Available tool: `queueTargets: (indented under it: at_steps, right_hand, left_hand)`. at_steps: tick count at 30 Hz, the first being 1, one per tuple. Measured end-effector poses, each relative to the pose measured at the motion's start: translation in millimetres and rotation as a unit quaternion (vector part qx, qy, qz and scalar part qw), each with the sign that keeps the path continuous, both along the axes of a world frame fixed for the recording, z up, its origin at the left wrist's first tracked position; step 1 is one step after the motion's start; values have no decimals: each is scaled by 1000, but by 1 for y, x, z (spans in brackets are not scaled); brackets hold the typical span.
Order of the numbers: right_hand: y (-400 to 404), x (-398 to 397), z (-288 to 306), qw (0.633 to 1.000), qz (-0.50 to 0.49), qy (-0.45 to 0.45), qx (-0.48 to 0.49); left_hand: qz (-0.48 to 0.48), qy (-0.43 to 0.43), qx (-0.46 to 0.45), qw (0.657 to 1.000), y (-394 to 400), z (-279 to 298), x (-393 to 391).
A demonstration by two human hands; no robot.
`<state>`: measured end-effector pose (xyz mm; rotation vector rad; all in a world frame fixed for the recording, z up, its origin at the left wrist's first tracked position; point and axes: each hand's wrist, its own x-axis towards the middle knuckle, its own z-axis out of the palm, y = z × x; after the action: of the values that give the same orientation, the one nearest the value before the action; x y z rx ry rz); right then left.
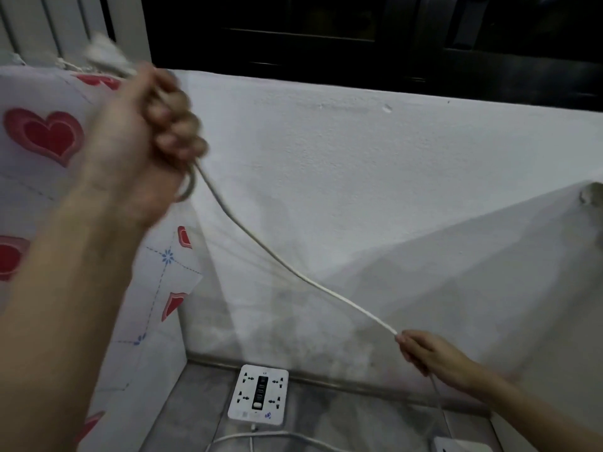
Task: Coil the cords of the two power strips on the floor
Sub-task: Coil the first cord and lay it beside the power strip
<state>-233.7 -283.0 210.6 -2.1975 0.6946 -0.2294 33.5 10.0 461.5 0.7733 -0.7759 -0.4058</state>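
My left hand (150,132) is raised at the upper left, fist closed around loops of a white cord (261,252); the white plug (104,57) sticks up blurred above the fist. The cord runs down and to the right to my right hand (427,350), which pinches it low on the right. Below that hand the cord drops to a second power strip (463,446), only its corner visible at the bottom edge. A white square power strip (259,396) lies flat on the grey floor by the wall, its own cord (261,437) curving along the bottom.
A white wall (359,190) faces me, with a dark window (359,34) above. A heart-patterned cloth (42,135) covers something on the left. A white surface (522,256) slants in from the right. The grey tiled floor (342,419) is a narrow strip.
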Motion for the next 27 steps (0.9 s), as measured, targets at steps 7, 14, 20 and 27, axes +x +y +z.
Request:
queueTargets:
  at_steps: [7,14,20,27]
  right_hand:
    - [28,52,40,971,-132,-197,31]
    - [80,90,59,969,-50,-200,-135]
    - [100,97,63,950,49,-130,-282]
    - [92,93,66,977,117,-142,-109]
  left_hand:
    - [-46,-88,305,947,-51,-103,-79]
    - [11,101,301,948,-102,-183,-124]
    - [22,270,190,944,-107,-183,-118]
    - [-5,299,126,946,-104,-156,-102]
